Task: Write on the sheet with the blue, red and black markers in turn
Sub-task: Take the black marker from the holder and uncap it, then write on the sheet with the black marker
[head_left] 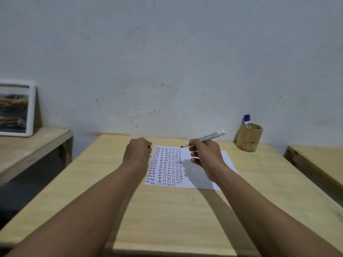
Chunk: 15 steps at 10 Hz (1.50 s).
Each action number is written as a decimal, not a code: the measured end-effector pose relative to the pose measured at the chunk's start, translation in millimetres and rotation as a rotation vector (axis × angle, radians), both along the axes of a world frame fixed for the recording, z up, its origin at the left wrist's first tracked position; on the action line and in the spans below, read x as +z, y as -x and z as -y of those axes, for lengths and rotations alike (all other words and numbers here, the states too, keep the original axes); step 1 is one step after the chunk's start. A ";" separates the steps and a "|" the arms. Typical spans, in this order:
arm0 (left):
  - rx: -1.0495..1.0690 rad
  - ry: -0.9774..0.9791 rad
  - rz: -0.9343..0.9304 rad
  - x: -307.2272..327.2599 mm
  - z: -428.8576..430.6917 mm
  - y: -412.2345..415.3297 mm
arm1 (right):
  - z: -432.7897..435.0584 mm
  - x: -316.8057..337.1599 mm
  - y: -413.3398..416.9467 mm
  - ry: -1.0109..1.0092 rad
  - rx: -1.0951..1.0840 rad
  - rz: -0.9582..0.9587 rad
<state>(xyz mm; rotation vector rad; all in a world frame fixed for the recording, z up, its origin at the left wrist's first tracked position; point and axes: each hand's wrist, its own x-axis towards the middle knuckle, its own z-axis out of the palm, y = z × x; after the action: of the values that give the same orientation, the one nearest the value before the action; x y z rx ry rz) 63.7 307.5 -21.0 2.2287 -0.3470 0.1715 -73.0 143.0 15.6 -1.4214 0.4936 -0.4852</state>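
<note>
My right hand (203,156), right of frame centre, pinches the uncapped black marker (205,139), tip above the sheet (204,180); my left hand (138,151) is fisted, contents unclear. Black's turn, I judge: next, lower onto the blank right columns

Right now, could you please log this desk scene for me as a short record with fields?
sheet: flat on desk, left part filled with red, blue and black dashes
right hand: holds uncapped black marker, tip near sheet's top edge
left hand: fisted beside sheet; cap inside not visible
cup: far right, holds blue marker
</note>
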 end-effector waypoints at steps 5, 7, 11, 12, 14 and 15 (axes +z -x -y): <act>0.017 -0.265 0.090 -20.0 -23.9 21.6 | -12.4 -20.2 8.5 0.264 0.087 -0.070; -0.101 -0.536 0.011 -33.1 -43.7 38.8 | -8.7 -40.6 20.0 0.544 -0.048 -0.198; -0.156 -0.707 -0.010 -39.2 -47.3 40.9 | -12.7 -56.9 28.3 0.674 -0.061 -0.245; -0.153 -0.708 -0.008 -38.8 -46.9 41.2 | -12.6 -57.5 28.1 0.678 -0.045 -0.253; -0.160 -0.720 -0.002 -39.0 -47.9 41.7 | -12.4 -59.3 27.7 0.667 -0.038 -0.241; -0.164 -0.717 0.006 -38.2 -47.1 42.0 | -13.0 -58.8 27.7 0.669 -0.039 -0.243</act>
<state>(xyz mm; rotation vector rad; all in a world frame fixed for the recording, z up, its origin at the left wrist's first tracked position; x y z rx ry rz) 21.7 354.6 -59.2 2.8838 -0.6734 -0.0487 -100.7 156.0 -43.2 -2.1330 0.5830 -0.5374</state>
